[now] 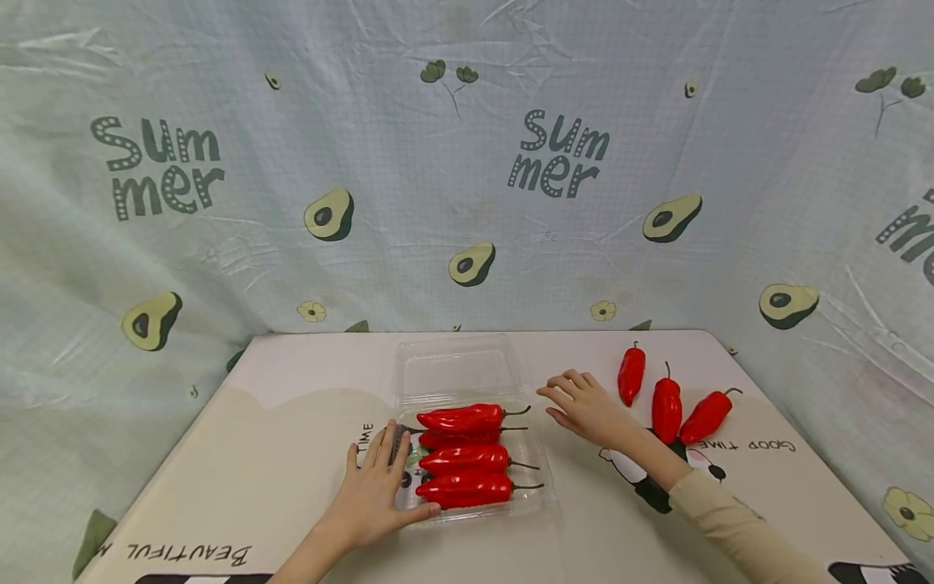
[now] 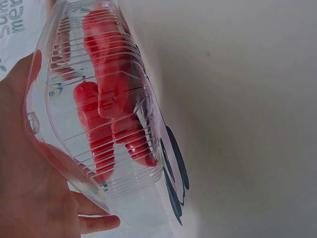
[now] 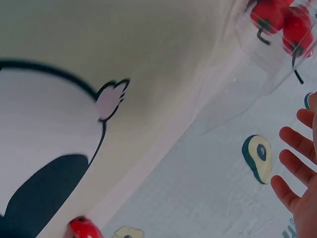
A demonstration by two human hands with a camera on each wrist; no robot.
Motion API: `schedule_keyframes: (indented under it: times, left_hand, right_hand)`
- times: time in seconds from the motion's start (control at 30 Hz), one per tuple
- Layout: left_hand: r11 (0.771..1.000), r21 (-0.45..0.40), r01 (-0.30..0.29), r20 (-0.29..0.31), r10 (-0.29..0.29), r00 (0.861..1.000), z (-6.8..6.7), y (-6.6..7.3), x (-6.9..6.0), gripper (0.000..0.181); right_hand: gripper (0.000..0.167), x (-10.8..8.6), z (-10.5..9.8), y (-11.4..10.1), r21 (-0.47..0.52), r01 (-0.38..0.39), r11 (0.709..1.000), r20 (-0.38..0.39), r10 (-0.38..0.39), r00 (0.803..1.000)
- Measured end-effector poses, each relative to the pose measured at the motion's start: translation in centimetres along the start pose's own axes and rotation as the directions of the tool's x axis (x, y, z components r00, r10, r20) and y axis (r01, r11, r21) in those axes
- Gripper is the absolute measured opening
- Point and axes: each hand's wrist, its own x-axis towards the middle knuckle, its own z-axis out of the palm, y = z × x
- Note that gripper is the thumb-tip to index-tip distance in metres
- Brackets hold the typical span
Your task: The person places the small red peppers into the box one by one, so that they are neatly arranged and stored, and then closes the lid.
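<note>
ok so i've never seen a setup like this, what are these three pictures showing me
There's no machine here, just a person's two bare hands. The wide picture comes from a camera worn on the head; the others come from cameras on each wrist.

On the table sits an open clear container with four red peppers showing inside. Three loose peppers lie to its right.

The left hand touches the container's left edge. The right hand, near its right side, holds nothing.
</note>
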Motion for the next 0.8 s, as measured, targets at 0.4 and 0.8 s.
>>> schedule_keyframes:
  times: [0.4,0.8]
  left_hand:
    - [1.000,-0.001,0.005,0.004,-0.005,1.000,0.1,0.0,0.1,0.104]
    - [1.000,0.000,0.004,0.007,-0.004,1.000,0.2,-0.1,0.1,0.104]
  right_hand:
    - [0.027,-2.1,-0.2,2.9,-0.022,-0.018,1.000,0.001,0.018,1.000]
    - [0.041,-3.9,-0.5,5.7,-0.073,-0.080,0.994,0.034,0.083,0.996]
